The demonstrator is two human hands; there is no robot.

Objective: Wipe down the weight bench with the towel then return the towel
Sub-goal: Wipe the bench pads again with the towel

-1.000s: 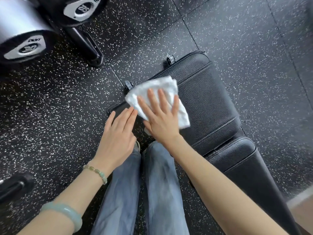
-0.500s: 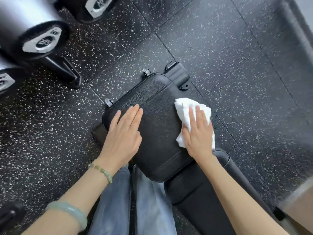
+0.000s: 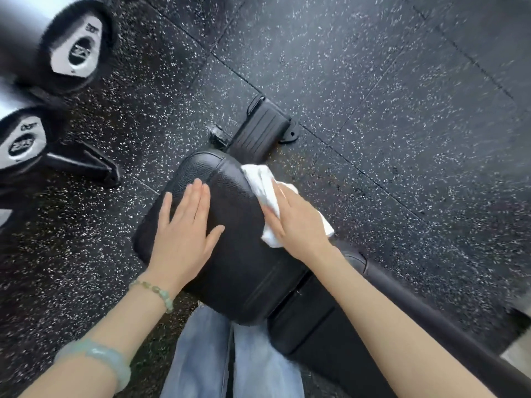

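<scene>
1. A person leans over a black weight bench (image 3: pixel 238 262), seen from a head-worn camera looking down at both bare hands.
2. The bench runs on a long diagonal, from the lower right of the view up toward the centre, where its rounded seat pad ends just short of a ribbed black foot plate (image 3: pixel 263 127) resting on the floor.
3. The pad is pebbled black leather-look upholstery with a stitched seam around its edge and soft, rounded corners; a narrow gap separates it from the longer back pad (image 3: pixel 324 340) behind it.
4. The white towel (image 3: pixel 263 183) is crumpled and folded, lying along the pad's right-hand edge with its long axis roughly in line with the bench; one end points toward the foot plate, the other bunches out from under the palm.
5. The right hand (image 3: pixel 298 222) presses flat on the towel, fingers straight and together, the grip not curled around the cloth but pinning it against the pad's side.
6. The left hand (image 3: pixel 184 234) lies open and flat on top of the pad, fingers extended, thumb splayed toward the towel, holding nothing.
7. A beaded bracelet (image 3: pixel 155 291) circles the left wrist, and a smooth pale green bangle (image 3: pixel 100 360) sits farther up the forearm.
8. Light blue jeans (image 3: pixel 230 366) show below the pad.
9. The floor (image 3: pixel 373 81) is black rubber tile flecked with white.
10. Two dumbbell ends (image 3: pixel 77 50) with grey plates sit at upper left, blurred.
</scene>
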